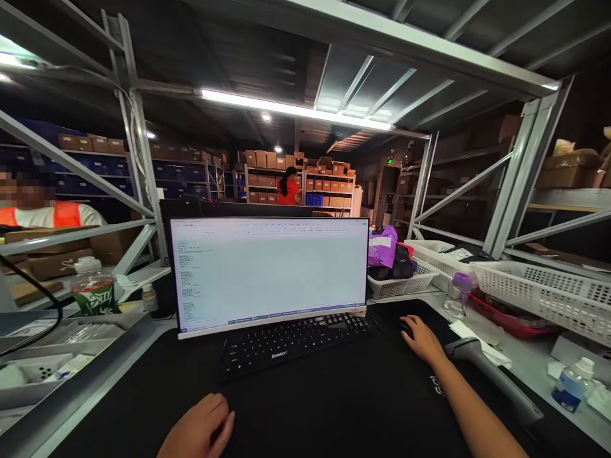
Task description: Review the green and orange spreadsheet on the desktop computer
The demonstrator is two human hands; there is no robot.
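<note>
Mouse (pixel 405 329) under the right hand (pixel 422 337), left hand (pixel 201 427) on the mat (pixel 310 407)

Sits toward the black mat's right side, held lightly beneath draped fingers, only a dark part in sight. To its left, on the same mat: a keyboard (pixel 296 341). Behind that: a lit monitor (pixel 277 270) with lines of small text on a pale page. Nearer, left of centre: the other hand, narrow, fingers loosely curled, palm hidden, so contents unclear. Right of the mouse: a grey handheld scanner (pixel 503 380) beside the right forearm, white paper (pixel 482 345) next to its head. Farther right, on the table (pixel 532 357): a purple-capped bottle (pixel 459 296), white baskets (pixel 539 286), a blue-labelled bottle (pixel 571 385). Beyond: a co-worker in an orange vest (pixel 67 214) at left, a person in red (pixel 289 191) before shelves of boxes (pixel 329 184).
</note>
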